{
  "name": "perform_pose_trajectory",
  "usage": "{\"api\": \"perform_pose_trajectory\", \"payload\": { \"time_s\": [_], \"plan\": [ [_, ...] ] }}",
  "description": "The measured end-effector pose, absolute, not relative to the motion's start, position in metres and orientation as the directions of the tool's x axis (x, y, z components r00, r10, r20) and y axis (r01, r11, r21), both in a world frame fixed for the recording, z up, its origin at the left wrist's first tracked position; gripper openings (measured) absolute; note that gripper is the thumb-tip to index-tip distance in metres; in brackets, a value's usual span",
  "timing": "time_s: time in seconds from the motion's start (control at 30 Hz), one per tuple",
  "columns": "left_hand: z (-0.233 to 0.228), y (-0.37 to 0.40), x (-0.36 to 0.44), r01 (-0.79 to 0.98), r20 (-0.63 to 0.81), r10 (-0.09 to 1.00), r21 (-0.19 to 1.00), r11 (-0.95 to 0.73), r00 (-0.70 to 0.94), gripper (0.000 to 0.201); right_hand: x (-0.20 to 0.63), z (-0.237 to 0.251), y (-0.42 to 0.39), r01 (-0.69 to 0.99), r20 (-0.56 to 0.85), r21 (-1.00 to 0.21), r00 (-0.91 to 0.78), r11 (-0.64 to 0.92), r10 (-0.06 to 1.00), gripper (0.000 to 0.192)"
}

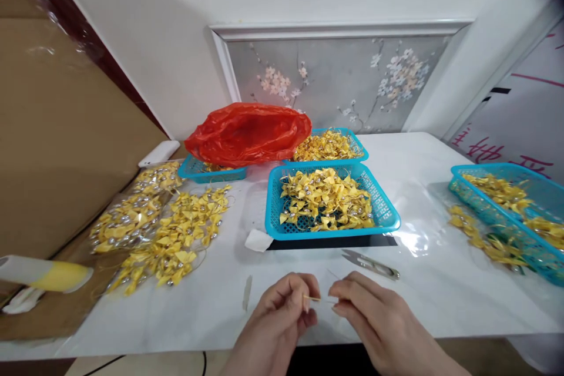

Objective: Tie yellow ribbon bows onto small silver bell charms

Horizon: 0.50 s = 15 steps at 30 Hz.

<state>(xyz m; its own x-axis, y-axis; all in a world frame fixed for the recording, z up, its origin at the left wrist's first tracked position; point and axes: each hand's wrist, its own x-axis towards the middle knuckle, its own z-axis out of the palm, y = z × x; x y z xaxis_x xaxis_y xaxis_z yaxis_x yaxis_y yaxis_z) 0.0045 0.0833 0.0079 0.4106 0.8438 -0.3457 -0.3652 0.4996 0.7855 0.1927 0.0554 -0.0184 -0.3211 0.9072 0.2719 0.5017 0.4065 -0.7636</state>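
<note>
1 head view, looking forward and down, close over table [423,282], facing wall

Your left hand [282,311] and right hand [374,314] meet at the near table [418,158] edge, fingertips pinching the two ends of a thin gold thread [318,299] stretched between them. Thread snips [370,264] lie just beyond your right hand. Straight ahead, a blue basket [383,211] full of yellow bows; a second basket [359,147] behind it, touching. Red plastic bag [249,132] sits over a third basket [211,171] further left. Loose pile of yellow bows [171,241] spreads left of centre, beside a clear bag of bows [132,211]. Another blue basket [506,194] sits at the right edge. A white scrap [258,240] lies by the near basket.
</note>
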Motion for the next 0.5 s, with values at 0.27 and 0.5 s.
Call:
{"api": "perform_pose_trajectory", "payload": {
  "time_s": [0.27,0.5],
  "plan": [
    [-0.006,0.084,-0.002,-0.316,-0.315,0.881,0.846,0.429,0.353,0.016,0.187,-0.036,0.048,0.453,0.396,-0.749,-0.279,0.483,0.875,0.023],
    [0.003,0.078,0.009,-0.007,-0.192,0.798,0.971,0.239,0.571,0.031,0.182,-0.008,0.057,0.49,0.579,-0.6,-0.279,0.632,0.766,0.02]
  ]
}}
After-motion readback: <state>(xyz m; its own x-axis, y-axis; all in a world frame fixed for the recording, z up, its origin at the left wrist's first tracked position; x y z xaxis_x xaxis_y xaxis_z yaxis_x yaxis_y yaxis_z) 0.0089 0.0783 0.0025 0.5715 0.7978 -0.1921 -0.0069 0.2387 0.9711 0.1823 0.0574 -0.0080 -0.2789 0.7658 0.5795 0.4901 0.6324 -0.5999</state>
